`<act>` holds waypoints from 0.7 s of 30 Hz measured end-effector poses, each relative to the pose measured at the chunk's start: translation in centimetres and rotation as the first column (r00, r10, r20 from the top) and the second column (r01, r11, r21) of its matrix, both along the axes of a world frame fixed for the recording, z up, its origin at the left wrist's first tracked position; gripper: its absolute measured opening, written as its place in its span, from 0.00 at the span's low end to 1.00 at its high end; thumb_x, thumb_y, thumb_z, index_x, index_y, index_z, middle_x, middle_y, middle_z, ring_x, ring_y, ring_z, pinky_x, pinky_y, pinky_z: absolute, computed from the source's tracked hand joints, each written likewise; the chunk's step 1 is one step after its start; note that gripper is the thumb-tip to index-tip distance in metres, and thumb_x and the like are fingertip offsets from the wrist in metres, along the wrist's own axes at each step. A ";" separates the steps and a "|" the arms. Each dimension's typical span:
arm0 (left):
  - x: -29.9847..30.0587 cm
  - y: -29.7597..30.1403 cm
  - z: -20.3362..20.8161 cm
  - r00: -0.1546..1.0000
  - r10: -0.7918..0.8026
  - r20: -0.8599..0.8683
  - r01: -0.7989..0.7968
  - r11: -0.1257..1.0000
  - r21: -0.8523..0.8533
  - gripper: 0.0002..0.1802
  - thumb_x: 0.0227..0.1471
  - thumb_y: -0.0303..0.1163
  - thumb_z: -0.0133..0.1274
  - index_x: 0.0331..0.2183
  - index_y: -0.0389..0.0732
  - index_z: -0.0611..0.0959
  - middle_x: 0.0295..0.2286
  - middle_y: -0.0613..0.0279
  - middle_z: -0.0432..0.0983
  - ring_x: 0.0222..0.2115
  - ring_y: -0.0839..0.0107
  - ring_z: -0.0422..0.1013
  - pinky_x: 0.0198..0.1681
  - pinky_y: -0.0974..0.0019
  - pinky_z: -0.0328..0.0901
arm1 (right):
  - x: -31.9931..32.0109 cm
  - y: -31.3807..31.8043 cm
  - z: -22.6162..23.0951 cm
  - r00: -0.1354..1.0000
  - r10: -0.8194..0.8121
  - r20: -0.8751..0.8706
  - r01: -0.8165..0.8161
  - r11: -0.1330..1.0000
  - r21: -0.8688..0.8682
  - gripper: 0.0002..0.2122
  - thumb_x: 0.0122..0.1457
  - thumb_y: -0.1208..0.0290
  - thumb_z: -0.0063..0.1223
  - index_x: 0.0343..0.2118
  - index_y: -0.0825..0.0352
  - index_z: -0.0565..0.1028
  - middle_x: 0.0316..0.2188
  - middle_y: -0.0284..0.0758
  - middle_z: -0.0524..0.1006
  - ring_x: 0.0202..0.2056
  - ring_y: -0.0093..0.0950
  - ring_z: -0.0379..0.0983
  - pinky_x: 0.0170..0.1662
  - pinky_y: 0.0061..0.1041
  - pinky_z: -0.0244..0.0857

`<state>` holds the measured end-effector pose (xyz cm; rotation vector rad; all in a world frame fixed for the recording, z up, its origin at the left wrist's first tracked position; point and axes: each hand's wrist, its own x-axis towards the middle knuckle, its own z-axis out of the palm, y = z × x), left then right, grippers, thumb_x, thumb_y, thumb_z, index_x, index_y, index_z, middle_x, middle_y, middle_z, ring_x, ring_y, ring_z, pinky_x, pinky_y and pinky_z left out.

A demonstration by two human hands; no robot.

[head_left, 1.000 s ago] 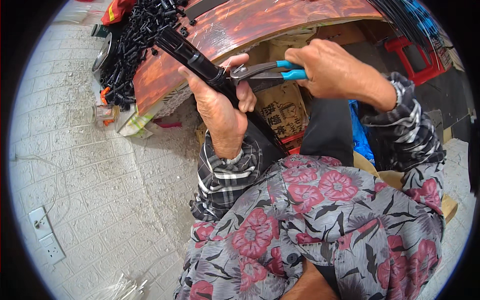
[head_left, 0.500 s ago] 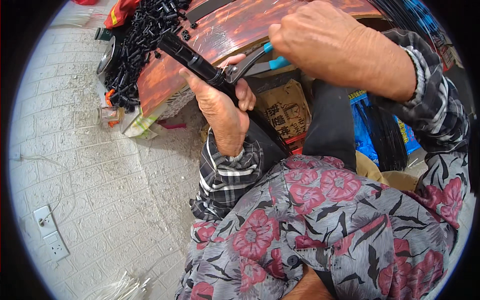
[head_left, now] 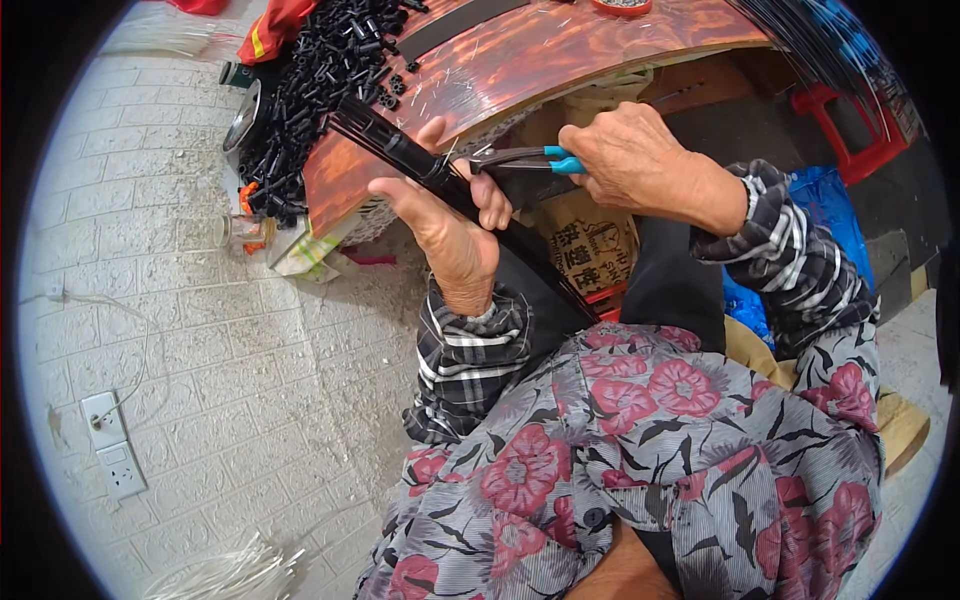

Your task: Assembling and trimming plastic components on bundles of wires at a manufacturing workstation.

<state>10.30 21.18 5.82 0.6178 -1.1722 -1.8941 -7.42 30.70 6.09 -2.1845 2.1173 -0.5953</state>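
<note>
A long bundle of thin black rods slants across in front of me, with dark fittings gathered near its upper end. My left hand supports it from below, thumb on the near side and fingers curled round the far side. My right hand is closed on the handles of teal-handled pliers. The pliers lie almost level, their jaws beside the bundle just above my left fingers. Something thin and pale shows by the jaws, too small to make out. The bundle's lower end runs down over my lap.
Black tubular plastic parts are heaped on the left of the reddish-brown tabletop. Below the table stands a printed brown carton. A red plastic frame and blue plastic sheeting are at right. White strips lie on the floor.
My right hand and the pliers have come down toward me, from tilted up to nearly level. The bundle stays in my left hand, its top rod ends now showing spread apart.
</note>
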 end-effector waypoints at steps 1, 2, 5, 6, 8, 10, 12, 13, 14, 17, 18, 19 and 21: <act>0.0 0.0 0.0 0.999 0.033 -0.028 -0.033 0.999 -0.011 0.49 0.50 0.76 0.33 0.53 0.42 0.68 0.14 0.66 0.61 0.10 0.75 0.56 0.14 0.71 0.53 | 0.0 0.1 -0.1 0.999 -0.030 0.010 0.030 1.000 0.008 0.06 0.48 0.72 0.56 0.24 0.69 0.74 0.17 0.45 0.76 0.24 0.42 0.76 0.28 0.39 0.69; 0.2 -0.1 -0.1 0.999 0.039 -0.027 -0.040 0.999 -0.014 0.49 0.50 0.76 0.33 0.53 0.42 0.68 0.14 0.66 0.61 0.10 0.75 0.56 0.14 0.71 0.53 | -0.1 0.1 -0.1 1.000 -0.024 0.011 0.024 1.000 0.005 0.06 0.48 0.72 0.56 0.24 0.69 0.74 0.17 0.45 0.76 0.24 0.42 0.76 0.28 0.39 0.69; 0.9 -0.2 -0.2 0.997 -0.040 -0.062 0.033 0.993 -0.110 0.40 0.57 0.66 0.38 0.56 0.43 0.64 0.17 0.66 0.64 0.11 0.76 0.57 0.15 0.71 0.55 | 0.0 0.0 -0.5 0.988 -0.005 0.156 0.006 1.000 -0.009 0.05 0.49 0.75 0.54 0.26 0.70 0.73 0.18 0.46 0.75 0.24 0.45 0.75 0.28 0.41 0.68; 0.9 -0.2 -0.2 0.998 -0.037 -0.056 0.030 0.993 -0.116 0.38 0.58 0.65 0.37 0.55 0.42 0.64 0.16 0.65 0.64 0.11 0.76 0.57 0.15 0.71 0.55 | 0.2 -0.2 -0.9 0.977 0.045 0.208 -0.040 0.999 -0.024 0.07 0.49 0.75 0.56 0.29 0.70 0.71 0.18 0.45 0.74 0.24 0.47 0.74 0.28 0.43 0.65; 1.1 -0.3 -0.3 0.998 -0.032 -0.046 0.026 0.992 -0.121 0.36 0.60 0.63 0.36 0.55 0.42 0.64 0.16 0.63 0.64 0.11 0.76 0.57 0.14 0.71 0.54 | 0.6 -0.6 -1.9 0.960 0.094 0.262 -0.087 0.995 -0.042 0.09 0.50 0.75 0.57 0.32 0.69 0.69 0.17 0.45 0.73 0.24 0.49 0.72 0.27 0.44 0.63; 1.0 -0.2 -0.2 0.997 -0.028 -0.066 0.021 0.995 -0.096 0.36 0.61 0.62 0.35 0.55 0.41 0.64 0.16 0.63 0.63 0.11 0.76 0.57 0.14 0.71 0.54 | 0.9 -1.0 -2.5 0.923 0.131 0.361 -0.067 0.981 -0.184 0.10 0.52 0.77 0.55 0.35 0.69 0.67 0.18 0.46 0.72 0.24 0.52 0.70 0.28 0.45 0.61; 1.3 -0.4 -0.3 0.996 -0.048 -0.078 0.040 0.994 -0.104 0.36 0.60 0.62 0.35 0.55 0.41 0.64 0.16 0.63 0.64 0.11 0.76 0.57 0.14 0.72 0.54 | 1.2 -1.0 -2.2 0.887 0.101 0.451 -0.024 0.984 -0.174 0.08 0.53 0.76 0.55 0.33 0.70 0.68 0.17 0.45 0.71 0.23 0.48 0.70 0.28 0.43 0.61; 1.4 -0.4 -0.3 0.993 -0.070 -0.091 0.060 0.992 -0.112 0.36 0.60 0.63 0.35 0.55 0.41 0.64 0.16 0.63 0.64 0.11 0.76 0.57 0.14 0.72 0.54 | 1.5 -1.1 -1.8 0.841 0.069 0.536 0.021 0.987 -0.160 0.07 0.54 0.76 0.55 0.32 0.70 0.69 0.16 0.43 0.71 0.21 0.44 0.71 0.27 0.42 0.61; 1.4 -0.4 -0.2 0.994 -0.067 -0.090 0.057 0.992 -0.111 0.36 0.60 0.63 0.35 0.55 0.41 0.64 0.16 0.63 0.64 0.11 0.76 0.57 0.14 0.72 0.54 | 1.6 -1.2 -1.2 0.841 0.071 0.537 0.018 0.987 -0.159 0.07 0.54 0.76 0.55 0.32 0.70 0.69 0.16 0.43 0.71 0.21 0.44 0.71 0.27 0.42 0.61; 1.3 -0.4 -0.4 0.986 -0.078 -0.144 0.069 0.995 -0.068 0.36 0.60 0.61 0.39 0.54 0.39 0.65 0.16 0.63 0.64 0.11 0.76 0.58 0.15 0.71 0.55 | 2.8 -2.1 0.1 0.581 0.021 0.814 -0.072 0.997 0.026 0.07 0.55 0.76 0.54 0.25 0.75 0.72 0.16 0.41 0.75 0.20 0.32 0.77 0.24 0.33 0.69; 1.3 -0.4 -0.4 0.985 -0.081 -0.153 0.071 0.995 -0.065 0.36 0.59 0.61 0.39 0.53 0.39 0.66 0.17 0.62 0.67 0.12 0.76 0.59 0.15 0.72 0.56 | 3.9 -2.6 0.0 0.315 0.122 0.941 -0.102 0.990 -0.094 0.07 0.54 0.76 0.56 0.26 0.75 0.73 0.17 0.39 0.76 0.19 0.27 0.76 0.24 0.29 0.71; 1.3 -0.4 -0.4 0.983 -0.083 -0.161 0.074 0.995 -0.062 0.36 0.59 0.61 0.40 0.53 0.38 0.66 0.18 0.60 0.69 0.12 0.76 0.59 0.15 0.72 0.56 | 4.6 -2.9 0.2 0.021 0.220 0.975 -0.095 0.972 -0.217 0.06 0.53 0.76 0.58 0.27 0.74 0.75 0.18 0.36 0.76 0.19 0.23 0.76 0.24 0.25 0.72; 1.1 0.1 0.2 0.990 -0.024 -0.142 0.019 0.999 -0.039 0.36 0.59 0.61 0.40 0.53 0.38 0.66 0.21 0.58 0.72 0.13 0.76 0.60 0.15 0.72 0.57 | 4.9 -3.2 1.0 -0.027 0.149 0.989 -0.116 0.982 -0.151 0.07 0.52 0.77 0.59 0.34 0.73 0.78 0.18 0.34 0.77 0.20 0.24 0.76 0.26 0.23 0.75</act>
